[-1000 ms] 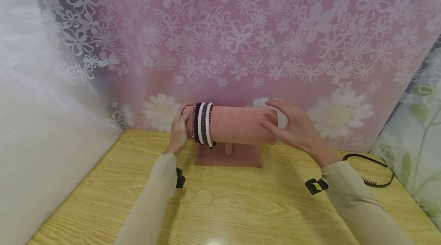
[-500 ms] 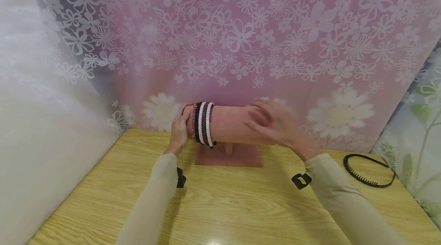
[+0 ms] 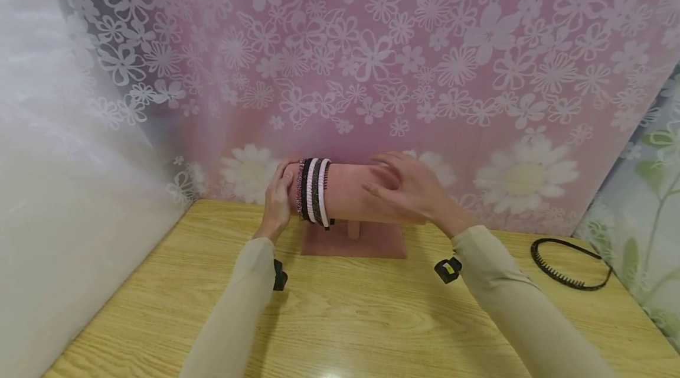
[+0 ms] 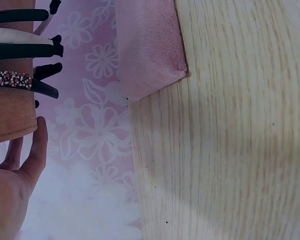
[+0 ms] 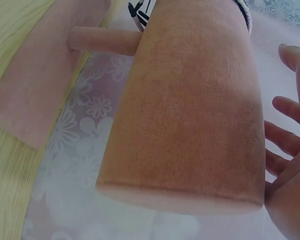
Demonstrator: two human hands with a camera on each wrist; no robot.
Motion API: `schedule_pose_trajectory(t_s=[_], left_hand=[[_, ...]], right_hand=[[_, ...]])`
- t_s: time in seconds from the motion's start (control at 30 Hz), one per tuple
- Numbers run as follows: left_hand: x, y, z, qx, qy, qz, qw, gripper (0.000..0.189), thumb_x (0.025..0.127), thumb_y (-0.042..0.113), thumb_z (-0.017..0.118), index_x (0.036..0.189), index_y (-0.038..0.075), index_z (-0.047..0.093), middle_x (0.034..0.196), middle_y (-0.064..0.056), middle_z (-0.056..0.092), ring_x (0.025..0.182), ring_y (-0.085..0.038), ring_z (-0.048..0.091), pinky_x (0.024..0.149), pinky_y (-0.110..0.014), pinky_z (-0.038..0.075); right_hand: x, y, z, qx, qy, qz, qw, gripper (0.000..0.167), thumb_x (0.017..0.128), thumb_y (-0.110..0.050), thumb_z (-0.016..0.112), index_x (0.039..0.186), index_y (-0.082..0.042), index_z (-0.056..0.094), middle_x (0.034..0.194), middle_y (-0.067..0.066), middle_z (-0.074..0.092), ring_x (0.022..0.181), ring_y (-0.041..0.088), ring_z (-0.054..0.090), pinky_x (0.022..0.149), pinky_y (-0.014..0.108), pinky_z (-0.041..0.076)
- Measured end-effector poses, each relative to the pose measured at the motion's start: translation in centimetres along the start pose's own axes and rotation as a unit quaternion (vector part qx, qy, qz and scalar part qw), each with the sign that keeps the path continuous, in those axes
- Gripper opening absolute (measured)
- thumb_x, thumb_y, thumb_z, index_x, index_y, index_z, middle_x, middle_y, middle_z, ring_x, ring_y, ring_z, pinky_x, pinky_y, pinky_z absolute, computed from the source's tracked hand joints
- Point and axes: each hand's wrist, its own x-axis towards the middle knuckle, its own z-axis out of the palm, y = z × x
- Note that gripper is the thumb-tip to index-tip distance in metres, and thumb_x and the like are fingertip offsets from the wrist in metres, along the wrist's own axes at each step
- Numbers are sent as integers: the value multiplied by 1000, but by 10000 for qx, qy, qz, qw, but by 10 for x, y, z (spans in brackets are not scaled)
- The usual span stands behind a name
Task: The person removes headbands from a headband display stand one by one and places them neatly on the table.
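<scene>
Now one end of the pink roll is gripped by the left hand, headbands just beside; the right hand, unclenched, is held near the other.

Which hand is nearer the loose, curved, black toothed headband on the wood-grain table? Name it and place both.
Right. The right hand is at the right part of the pink fabric-covered cylinder, left of the headband; the left hand is farther, at the cylinder's left end.
</scene>
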Motion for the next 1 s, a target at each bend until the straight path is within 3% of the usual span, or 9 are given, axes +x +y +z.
schedule_pose_trajectory(t_s=[0.17, 0.4, 0.77, 1.0], left_hand=[[-2, 5, 0, -61, -32, -33, 10000, 51, 108, 39, 30, 153, 21, 47, 155, -7, 52, 141, -31, 49, 121, -49, 33], [1, -2, 0, -53, 7, 26, 10000, 50, 108, 40, 29, 151, 23, 48, 151, -5, 54, 137, -29, 53, 119, -49, 37], [2, -2, 1, -275, -97, -7, 9996, 51, 109, 38, 29, 155, 21, 44, 157, -8, 48, 143, -32, 47, 123, -49, 31], [1, -2, 0, -52, 15, -50, 10000, 52, 108, 41, 28, 153, 23, 46, 156, -5, 51, 141, -30, 49, 121, -50, 33]], right_hand=[[6, -2, 2, -4, -124, 102, 9999, 59, 93, -49, 70, 140, -16, 61, 144, 7, 62, 137, 30, 54, 115, 52, 41], [18, -3, 6, 12, -432, 252, 9987, 64, 94, -57, 64, 143, -16, 58, 146, 4, 61, 139, 29, 53, 116, 51, 40], [31, -10, 11, 150, -794, 455, 9957, 64, 95, -65, 57, 145, -25, 57, 145, 1, 62, 135, 22, 57, 113, 46, 44], [45, -14, 14, 594, -1130, 687, 9894, 66, 93, -70, 56, 144, -28, 57, 141, -1, 65, 126, 18, 62, 107, 42, 50]])
